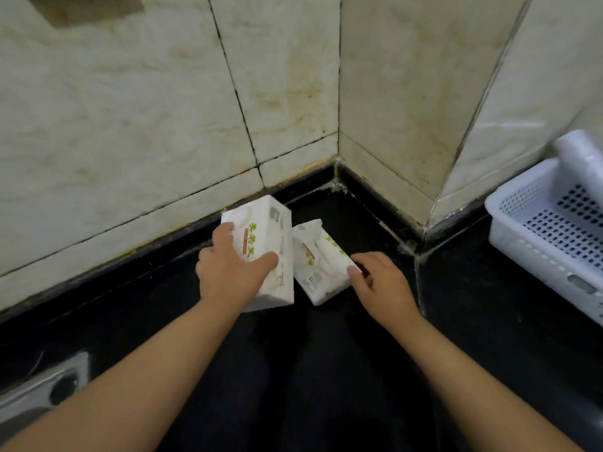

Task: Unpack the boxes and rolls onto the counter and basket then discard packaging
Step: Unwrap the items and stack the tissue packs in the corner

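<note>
Two white tissue packs with green lettering lie on the black counter [326,370] near the tiled corner. My left hand [228,265] grips the larger pack [270,230], thumb across its top and fingers round its left side. The smaller pack [318,262] lies just to its right, tilted, touching the larger one. My right hand [381,282] touches the smaller pack's near right corner with its fingertips, fingers loosely bent. A white perforated basket [522,243] stands at the right edge with a white roll [584,164] leaning in it.
Cream marble-look tiled walls [130,141] close the counter at the back, and a protruding pillar stands right of the corner. A steel sink edge [36,399] shows at the lower left. Bare black counter lies between my forearms.
</note>
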Available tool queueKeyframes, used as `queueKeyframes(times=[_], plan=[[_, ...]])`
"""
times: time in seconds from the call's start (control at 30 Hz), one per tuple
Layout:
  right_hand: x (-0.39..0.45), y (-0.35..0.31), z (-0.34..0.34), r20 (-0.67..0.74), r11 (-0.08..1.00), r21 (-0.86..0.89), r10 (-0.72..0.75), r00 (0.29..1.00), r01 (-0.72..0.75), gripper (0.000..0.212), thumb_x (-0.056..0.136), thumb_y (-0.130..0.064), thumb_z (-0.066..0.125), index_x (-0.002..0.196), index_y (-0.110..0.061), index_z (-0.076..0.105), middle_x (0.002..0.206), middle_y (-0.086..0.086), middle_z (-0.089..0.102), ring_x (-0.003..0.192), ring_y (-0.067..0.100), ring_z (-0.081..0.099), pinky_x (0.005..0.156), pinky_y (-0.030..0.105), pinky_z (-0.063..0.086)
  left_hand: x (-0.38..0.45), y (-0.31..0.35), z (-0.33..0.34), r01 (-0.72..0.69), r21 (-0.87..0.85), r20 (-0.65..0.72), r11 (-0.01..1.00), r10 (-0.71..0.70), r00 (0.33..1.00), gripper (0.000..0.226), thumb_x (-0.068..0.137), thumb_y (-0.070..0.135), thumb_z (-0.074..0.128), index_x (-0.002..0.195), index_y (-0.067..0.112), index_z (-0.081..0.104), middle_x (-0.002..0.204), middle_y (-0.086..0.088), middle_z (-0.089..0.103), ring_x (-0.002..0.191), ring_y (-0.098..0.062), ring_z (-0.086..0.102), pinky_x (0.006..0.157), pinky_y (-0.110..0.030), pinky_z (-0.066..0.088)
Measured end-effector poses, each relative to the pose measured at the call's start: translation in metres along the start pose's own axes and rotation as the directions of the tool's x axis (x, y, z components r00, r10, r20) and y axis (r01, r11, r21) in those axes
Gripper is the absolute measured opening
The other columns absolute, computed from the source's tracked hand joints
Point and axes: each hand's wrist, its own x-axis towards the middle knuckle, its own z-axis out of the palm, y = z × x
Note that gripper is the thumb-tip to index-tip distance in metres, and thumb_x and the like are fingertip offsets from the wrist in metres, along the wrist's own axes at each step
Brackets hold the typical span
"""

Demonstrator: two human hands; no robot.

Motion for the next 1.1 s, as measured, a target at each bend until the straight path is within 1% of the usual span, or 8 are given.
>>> queueKeyframes(times=[0.23,0.6,0.7,0.77,0.83,0.9,0.97,1.1], plan=[[-0.012,0.053,-0.063,-0.14,0.993,-0.007,0.116,0.983,-0.118,0.023,0.086,-0.007,0.056,0.108,-0.005,0.062,0.106,0.012,0.062,0.066,0.01,0.05,0.07,0.025,0.041,-0.003,0.095,0.072,0.044,-0.235,0.207,0.971,0.006,0.978,0.081,0.075,0.041,0.066,0.139,0.033,0.018,0.133,-0.013,0.032,0.123,-0.034,0.035,0.101,-0.046,0.039],[-0.027,0.092,-0.087,-0.173,0.99,-0.026,0.132,0.976,-0.139,0.028,0.087,-0.008,0.054,0.114,-0.009,0.06,0.097,-0.006,0.052,0.066,0.0,0.05,0.061,0.004,0.037,0.019,0.12,0.172,0.3,-0.084,0.218,0.95,-0.276,0.936,0.092,0.079,0.056,0.059,0.146,0.02,0.007,0.149,-0.018,0.014,0.134,-0.037,0.023,0.111,-0.047,0.026],[-0.028,0.094,-0.085,-0.164,0.986,-0.006,0.163,0.973,-0.166,0.028,0.087,-0.008,0.054,0.115,-0.008,0.059,0.105,0.003,0.06,0.072,0.006,0.051,0.066,0.007,0.038,0.014,0.121,0.179,0.206,-0.013,0.269,0.979,-0.195,0.943,0.084,0.087,0.051,0.053,0.148,0.021,0.003,0.151,-0.018,0.012,0.134,-0.035,0.025,0.112,-0.043,0.026],[-0.025,0.09,-0.083,-0.149,0.984,-0.003,0.176,0.973,-0.178,0.029,0.087,-0.008,0.053,0.116,-0.007,0.059,0.109,0.008,0.061,0.077,0.01,0.052,0.073,0.017,0.041,0.01,0.119,0.17,0.075,0.087,0.272,0.993,-0.096,0.958,0.074,0.09,0.047,0.049,0.147,0.016,0.013,0.149,-0.018,0.017,0.133,-0.034,0.028,0.11,-0.04,0.028],[-0.017,0.082,-0.079,-0.125,0.985,-0.021,0.168,0.978,-0.172,0.03,0.087,-0.01,0.053,0.117,-0.008,0.058,0.112,0.008,0.06,0.08,0.009,0.051,0.077,0.02,0.041,0.008,0.11,0.15,-0.163,0.191,0.217,0.968,0.12,0.969,0.059,0.093,0.039,0.046,0.141,0.009,0.03,0.144,-0.02,0.028,0.131,-0.034,0.031,0.108,-0.038,0.031],[-0.008,0.073,-0.074,-0.099,0.99,-0.062,0.121,0.988,-0.128,0.032,0.087,-0.013,0.055,0.118,-0.008,0.057,0.116,0.009,0.059,0.089,0.013,0.054,0.081,0.023,0.042,0.009,0.095,0.13,-0.386,0.228,0.137,0.894,0.363,0.922,0.05,0.094,0.03,0.047,0.137,0.006,0.039,0.14,-0.019,0.038,0.13,-0.033,0.033,0.106,-0.039,0.031],[0.004,0.062,-0.066,-0.055,0.989,-0.136,0.049,0.997,-0.056,0.036,0.086,-0.015,0.057,0.121,-0.008,0.054,0.123,0.011,0.057,0.11,0.021,0.052,0.092,0.028,0.041,0.011,0.074,0.11,-0.424,0.275,0.057,0.863,0.426,0.903,0.05,0.093,0.026,0.048,0.137,0.005,0.038,0.142,-0.018,0.038,0.133,-0.033,0.029,0.108,-0.042,0.029],[0.024,0.043,-0.048,0.074,0.963,-0.267,-0.005,0.997,0.024,0.044,0.086,-0.015,0.056,0.129,-0.012,0.048,0.141,0.012,0.042,0.131,0.027,0.032,0.108,0.038,0.032,0.011,0.031,0.086,0.023,0.226,0.067,0.974,-0.039,0.997,0.06,0.094,0.032,0.046,0.144,0.01,0.022,0.148,-0.021,0.025,0.135,-0.037,0.025,0.108,-0.045,0.029]])
